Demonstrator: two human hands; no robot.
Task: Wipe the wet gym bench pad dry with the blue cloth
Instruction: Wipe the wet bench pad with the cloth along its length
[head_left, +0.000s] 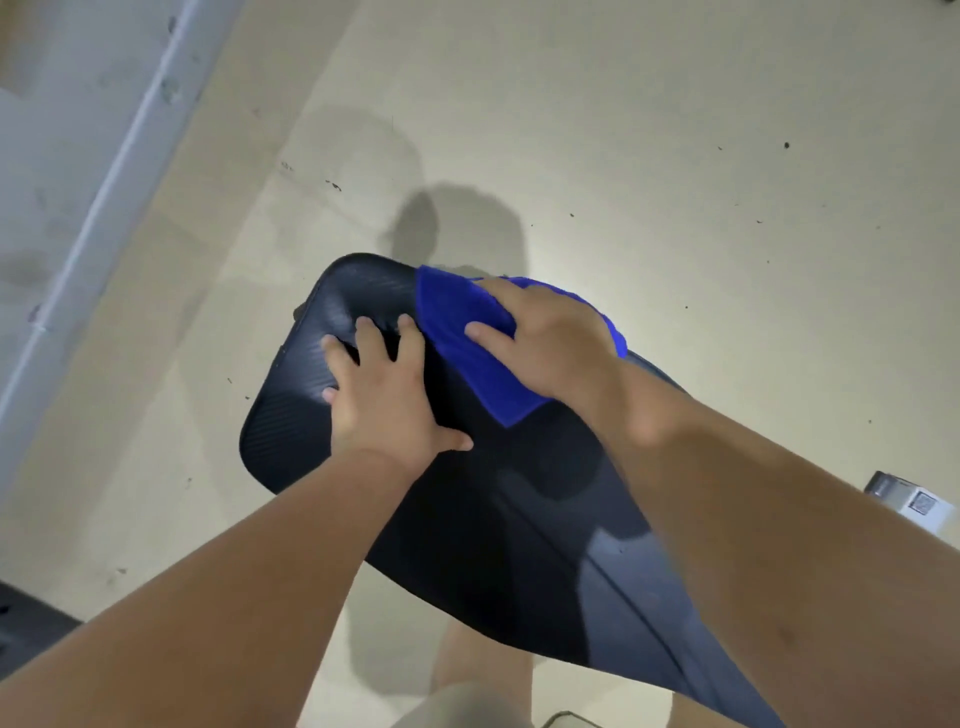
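A black, ribbed, rounded-corner gym bench pad (467, 483) filled the middle of the view, running from the upper left toward the lower right, above a pale beige concrete floor (675, 156). The pad's textured cover showed fine parallel ridges, with a faint sheen near its far rounded end; a seam line ran along its nearer, lower-right part.

The left hand (387, 395) lay palm-down on the far half of the pad, fingers spread wide and flat against the cover, the thumb stretched out toward the right. It gripped nothing; it only pressed on the surface.

The right hand (545, 338) rested on a bright blue, soft-pile cloth (467, 353), which lay on the pad's far right edge, just beside the left hand's fingers. The right fingers were loosely extended and laid over the cloth, pinning it to the pad rather than closing around it; part of the cloth spread out from under the palm toward the pad's middle, and part draped past the far edge.

The floor carried dark specks, scuffs and soft grey shadows. A light grey painted skirting or ledge (104, 197) ran diagonally along the left side. At the right edge sat a small white and grey box (914, 501), partly hidden by the right forearm. Bare legs showed below the pad at the bottom.
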